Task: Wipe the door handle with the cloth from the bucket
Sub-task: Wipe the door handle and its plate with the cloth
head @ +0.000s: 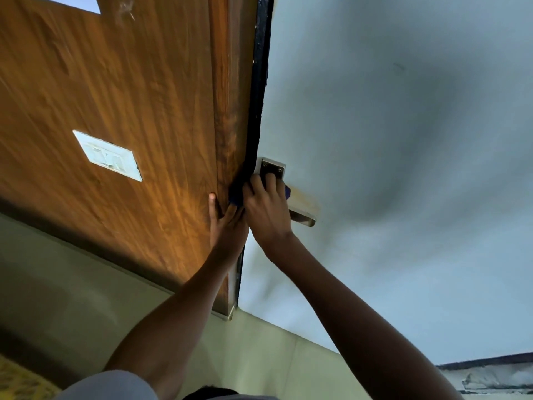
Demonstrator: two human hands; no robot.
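A person's right hand (pixel 266 210) presses a soft, limp dark blue cloth (pixel 235 197) — grip closed on it, bunched — against the stiff metal door handle (pixel 301 216) on the pale door (pixel 403 140), the left hand (pixel 226 223) lying flat and open on the wooden frame (pixel 225 111) just left — likely best held wadded in the palm.

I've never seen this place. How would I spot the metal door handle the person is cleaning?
Start at the pale grey-blue door right of the brown wood-grain panel. Beside the black edge strip between them sits the silver metal lever handle on a screwed plate. It is the only shiny metal piece here, half hidden under the right hand pressing a dark blue cloth.
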